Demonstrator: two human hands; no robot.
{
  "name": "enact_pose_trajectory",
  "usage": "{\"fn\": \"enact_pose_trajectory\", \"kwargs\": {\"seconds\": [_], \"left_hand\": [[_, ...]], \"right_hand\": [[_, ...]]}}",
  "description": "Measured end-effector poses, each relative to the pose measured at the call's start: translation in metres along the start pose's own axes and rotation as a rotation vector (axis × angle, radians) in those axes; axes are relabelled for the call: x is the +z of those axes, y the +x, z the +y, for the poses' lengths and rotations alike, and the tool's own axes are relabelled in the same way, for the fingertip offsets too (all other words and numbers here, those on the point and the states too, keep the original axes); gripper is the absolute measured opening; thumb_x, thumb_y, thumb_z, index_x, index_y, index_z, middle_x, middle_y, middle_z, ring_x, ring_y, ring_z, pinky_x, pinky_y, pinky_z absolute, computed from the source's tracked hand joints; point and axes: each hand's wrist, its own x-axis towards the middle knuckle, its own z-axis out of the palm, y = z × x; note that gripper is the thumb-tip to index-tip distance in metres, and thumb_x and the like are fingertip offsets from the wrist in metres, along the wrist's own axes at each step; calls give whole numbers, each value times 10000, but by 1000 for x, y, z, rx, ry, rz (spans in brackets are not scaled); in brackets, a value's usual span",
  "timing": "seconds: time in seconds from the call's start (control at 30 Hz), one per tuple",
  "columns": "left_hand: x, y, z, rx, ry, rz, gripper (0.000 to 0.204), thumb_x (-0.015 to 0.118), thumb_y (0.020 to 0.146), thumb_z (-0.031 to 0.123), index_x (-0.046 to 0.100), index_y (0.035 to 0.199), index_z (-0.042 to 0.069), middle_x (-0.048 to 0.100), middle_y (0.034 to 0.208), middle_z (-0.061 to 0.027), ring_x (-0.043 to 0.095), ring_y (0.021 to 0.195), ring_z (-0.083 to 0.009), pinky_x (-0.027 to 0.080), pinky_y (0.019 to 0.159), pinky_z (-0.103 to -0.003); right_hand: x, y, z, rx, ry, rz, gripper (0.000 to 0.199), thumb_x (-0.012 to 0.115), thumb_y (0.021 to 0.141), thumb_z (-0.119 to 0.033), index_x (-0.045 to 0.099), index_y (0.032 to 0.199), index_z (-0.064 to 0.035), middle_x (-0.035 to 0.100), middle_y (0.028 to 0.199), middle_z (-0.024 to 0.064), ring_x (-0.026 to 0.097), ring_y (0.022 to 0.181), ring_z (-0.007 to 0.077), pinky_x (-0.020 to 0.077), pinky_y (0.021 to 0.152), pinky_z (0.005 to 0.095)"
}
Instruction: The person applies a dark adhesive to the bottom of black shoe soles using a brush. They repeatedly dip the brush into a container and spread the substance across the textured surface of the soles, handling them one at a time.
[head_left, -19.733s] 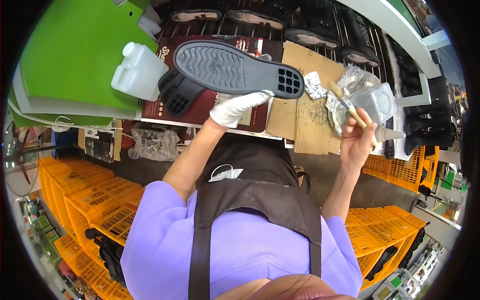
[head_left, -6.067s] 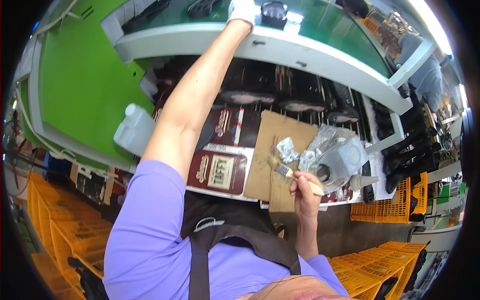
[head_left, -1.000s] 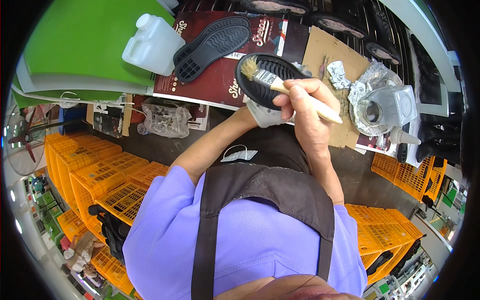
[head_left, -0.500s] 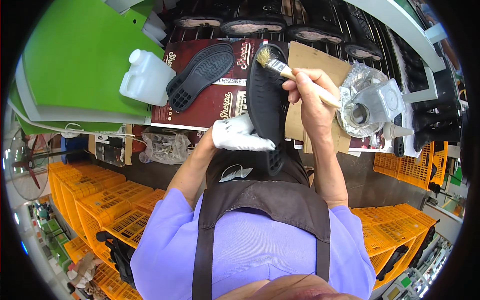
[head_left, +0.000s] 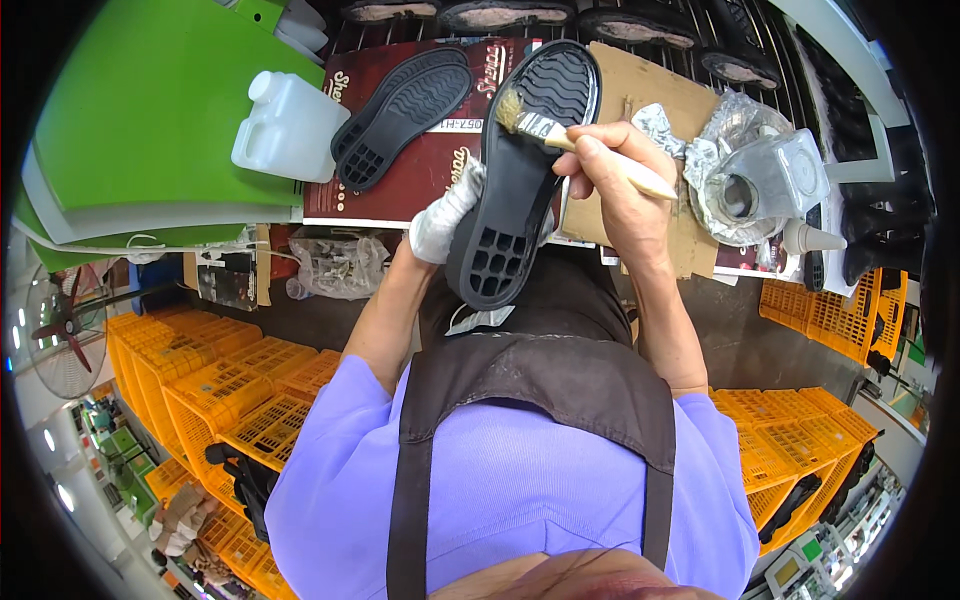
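Note:
My left hand [head_left: 448, 212], in a white glove, grips a black shoe sole [head_left: 512, 190] from below at its middle; most of its fingers are hidden behind the sole. The tread faces up, with wavy ridges at the far end and a square grid at the heel near me. My bare right hand [head_left: 622, 178] pinches the pale handle of a paintbrush [head_left: 555, 134]. Its bristles rest on the sole's left edge, beside the wavy ridges. Left of the held sole, more black soles [head_left: 405, 115] lie on a dark red cardboard box [head_left: 400, 205].
A white plastic jug [head_left: 290, 128] stands at the left by a green board [head_left: 160, 130]. To the right are brown cardboard [head_left: 590, 215], a plastic-wrapped bowl [head_left: 735, 195] and a clear bottle [head_left: 790, 175]. Shoes [head_left: 510, 14] line the far rack. Orange crates [head_left: 225, 385] stand behind me on both sides.
The sole has turned from edge-on to tread-up, its heel swinging left. The brush has moved slightly left and nearer, from the toe end to the sole's left edge.

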Motion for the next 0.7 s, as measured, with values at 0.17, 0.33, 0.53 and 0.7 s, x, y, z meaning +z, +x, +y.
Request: {"fn": "enact_pose_trajectory", "kwargs": {"seconds": [0.17,0.33,0.53,0.7], "left_hand": [[2,8,3,72,-108,42,620,281,930,516,414,1294,32,526,1219,-123,549,1061,-212,439,925,-335],[-4,21,11,104,-335,8,583,304,931,510,457,1256,51,554,1179,-99,567,1009,-201,455,899,-331],[-18,29,16,190,-404,-154,550,273,950,481,461,1243,55,553,1171,-92,569,1006,-201,480,873,-350],[-11,33,21,228,-375,-90,547,248,957,471,433,1271,62,533,1195,-109,563,1026,-209,473,901,-365]], "right_hand": [[9,-9,1,97,38,-45,152,589,857,-107,619,924,26,644,723,66,526,546,44,433,471,176],[14,-15,5,142,61,-76,162,596,854,-119,622,921,26,646,728,66,534,555,50,442,502,179],[20,-21,7,155,12,-116,161,597,848,-111,624,918,32,654,733,75,554,573,62,450,523,188],[23,-25,5,169,-5,-158,150,593,844,-99,628,905,33,654,732,78,554,566,64,449,524,189]]}}
